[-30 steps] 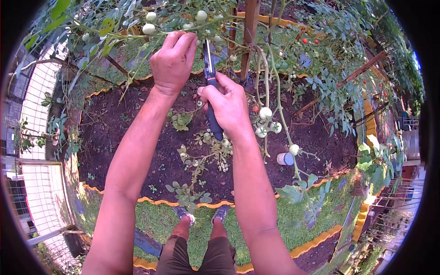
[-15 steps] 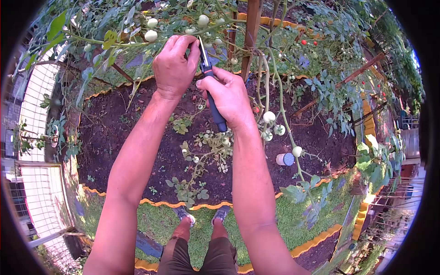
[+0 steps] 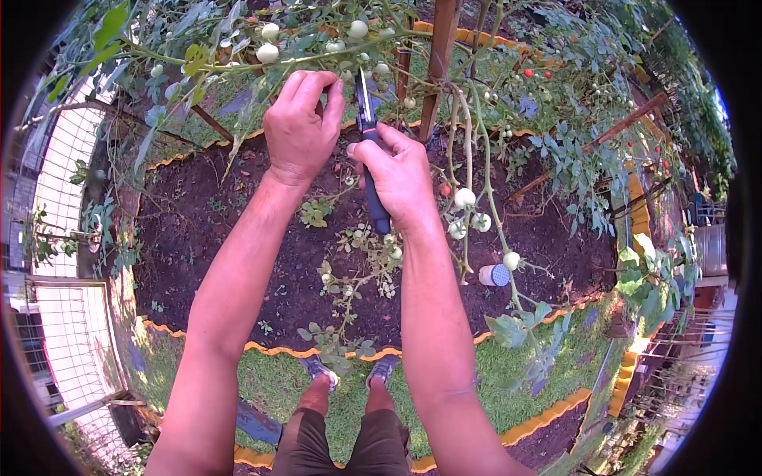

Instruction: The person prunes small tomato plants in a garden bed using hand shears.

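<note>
My right hand [image 3: 399, 176] is wrapped round the dark handles of a pair of pruning shears [image 3: 377, 210]. Their narrow blades point up, just below a leafy tomato vine [image 3: 305, 59]. Beside the blades, on the left, my left hand [image 3: 302, 123] is closed with thumb and fingertips together; whatever is pinched there is hidden. Pale green tomatoes [image 3: 267, 53] hang from the vine above my left hand, and another green tomato [image 3: 358, 29] is above the shears.
A wooden stake [image 3: 441, 55] stands right of the shears, with bare stems beside it. More green tomatoes [image 3: 465, 198] hang near my right forearm. A jar with a patterned lid [image 3: 498, 275] lies on the soil [image 3: 214, 262]. Yellow edging [image 3: 278, 351] borders the bed.
Both hands have dropped slightly, away from the vine, and the shears have come down with my right hand. The vine and its tomatoes sit a little farther right.
</note>
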`<state>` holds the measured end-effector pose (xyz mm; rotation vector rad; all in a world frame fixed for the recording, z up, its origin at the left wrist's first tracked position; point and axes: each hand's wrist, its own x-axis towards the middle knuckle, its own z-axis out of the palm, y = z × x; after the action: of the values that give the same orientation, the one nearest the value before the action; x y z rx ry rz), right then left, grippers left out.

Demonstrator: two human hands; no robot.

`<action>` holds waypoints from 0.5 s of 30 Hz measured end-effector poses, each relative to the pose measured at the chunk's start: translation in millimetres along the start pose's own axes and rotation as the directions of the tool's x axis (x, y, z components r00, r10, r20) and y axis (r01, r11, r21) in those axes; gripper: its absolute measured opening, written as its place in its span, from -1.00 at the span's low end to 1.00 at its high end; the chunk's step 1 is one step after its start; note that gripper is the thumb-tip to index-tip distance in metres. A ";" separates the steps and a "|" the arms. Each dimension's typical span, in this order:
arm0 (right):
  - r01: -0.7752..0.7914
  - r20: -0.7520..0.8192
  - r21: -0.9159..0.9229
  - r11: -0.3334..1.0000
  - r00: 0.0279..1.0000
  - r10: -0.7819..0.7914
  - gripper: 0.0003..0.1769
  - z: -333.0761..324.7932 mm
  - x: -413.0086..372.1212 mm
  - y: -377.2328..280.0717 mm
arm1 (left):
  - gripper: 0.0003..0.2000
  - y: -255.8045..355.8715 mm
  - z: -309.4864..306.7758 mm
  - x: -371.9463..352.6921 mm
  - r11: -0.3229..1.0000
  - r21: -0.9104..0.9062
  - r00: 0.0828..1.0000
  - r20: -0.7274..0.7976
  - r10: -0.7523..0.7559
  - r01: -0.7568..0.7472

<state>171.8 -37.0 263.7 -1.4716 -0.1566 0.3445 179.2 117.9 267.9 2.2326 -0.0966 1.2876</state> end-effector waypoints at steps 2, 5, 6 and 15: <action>-0.010 -0.001 0.025 1.000 1.000 0.010 -0.78 -1.6 -8.0 11.1 | -0.91 4.9 -10.5 -13.9 0.999 -0.038 1.000 0.001 -0.020 0.020; -0.065 0.005 0.043 0.997 0.998 0.065 -0.78 -4.4 -27.8 24.5 | -0.92 -0.3 -27.5 -51.8 0.992 -0.033 0.991 0.062 -0.118 0.120; -0.082 0.013 0.049 0.995 0.997 0.081 -0.78 -5.5 -35.2 27.2 | -0.93 -7.4 -31.1 -66.7 0.988 -0.030 0.985 0.082 -0.150 0.153; -0.234 0.103 0.113 0.966 0.969 0.223 -0.57 -8.8 -115.8 55.8 | -0.57 -62.4 -72.7 -149.9 0.764 0.420 0.637 0.427 -0.642 0.490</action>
<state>58.3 -79.1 219.8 -1.3535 -0.0358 0.5982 62.5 175.6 146.7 2.4940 0.5784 0.2917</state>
